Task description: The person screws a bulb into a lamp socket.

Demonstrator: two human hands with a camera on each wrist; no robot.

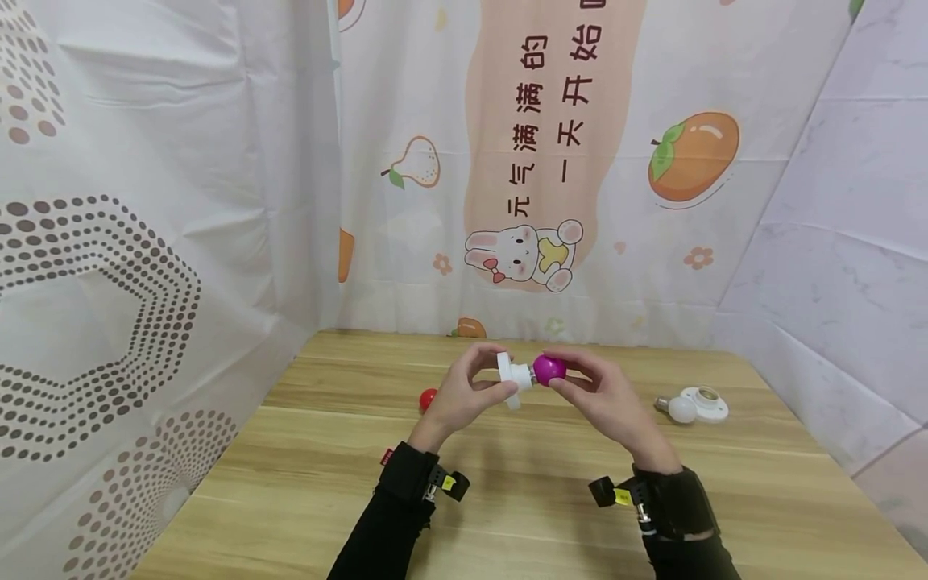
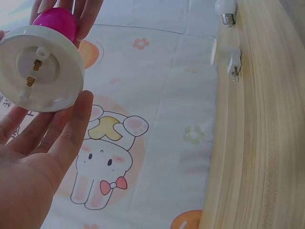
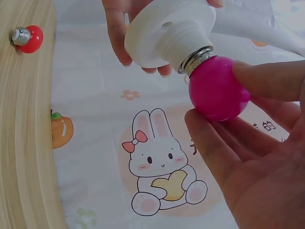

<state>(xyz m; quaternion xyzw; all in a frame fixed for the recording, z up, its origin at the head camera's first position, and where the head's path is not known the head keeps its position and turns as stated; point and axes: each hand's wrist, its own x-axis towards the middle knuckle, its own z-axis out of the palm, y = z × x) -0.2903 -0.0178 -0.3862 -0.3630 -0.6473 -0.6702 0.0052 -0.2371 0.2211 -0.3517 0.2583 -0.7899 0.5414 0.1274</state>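
Note:
Over the middle of the table, my left hand grips a white lamp socket by its round base. My right hand pinches a magenta light bulb between thumb and fingers. The bulb's metal screw base points left into the socket's mouth, with part of the thread still showing in the right wrist view. In the left wrist view the socket's underside faces the camera, with two brass terminals in it.
A red bulb lies on the wooden table, left of my left hand. At the right, a white bulb lies against a second white socket. Printed curtains stand behind the table and along its left side.

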